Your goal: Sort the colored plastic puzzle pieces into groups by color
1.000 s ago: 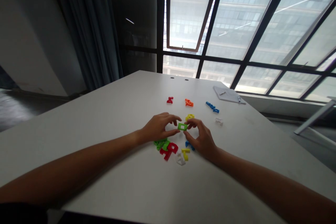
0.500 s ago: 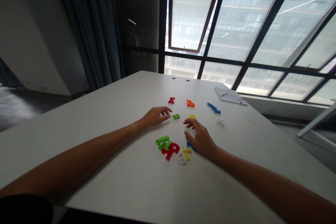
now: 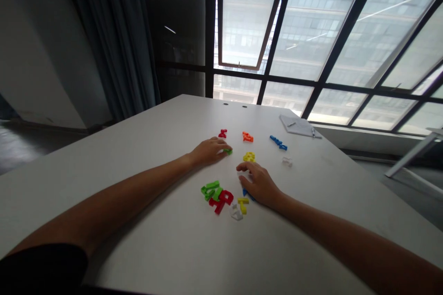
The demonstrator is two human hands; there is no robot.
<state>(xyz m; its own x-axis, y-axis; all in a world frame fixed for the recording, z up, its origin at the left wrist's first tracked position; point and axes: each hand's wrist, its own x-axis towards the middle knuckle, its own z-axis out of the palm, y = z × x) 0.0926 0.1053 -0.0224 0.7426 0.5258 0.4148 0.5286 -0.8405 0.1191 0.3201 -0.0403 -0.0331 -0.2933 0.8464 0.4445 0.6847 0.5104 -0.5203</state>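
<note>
My left hand [image 3: 212, 151] has its fingers closed round a small green piece [image 3: 227, 151] on the white table. My right hand [image 3: 258, 182] hovers with fingers apart and nothing held, partly covering a blue piece [image 3: 245, 192]. Just beyond it lie yellow pieces [image 3: 249, 156]. Nearer to me is a mixed pile: green pieces [image 3: 212, 186], red pieces [image 3: 225, 197], a white piece [image 3: 236, 212] and a yellow piece [image 3: 243, 204].
Farther back on the table [image 3: 155, 235] lie red pieces [image 3: 223, 133], orange pieces [image 3: 248, 137], a row of blue pieces [image 3: 278, 142] and a white piece [image 3: 287, 162]. Paper with pens [image 3: 299, 126] rests at the back right.
My left hand has moved onto the single green piece and closed on it. My right hand has shifted slightly nearer to me, uncovering more of the yellow pieces.
</note>
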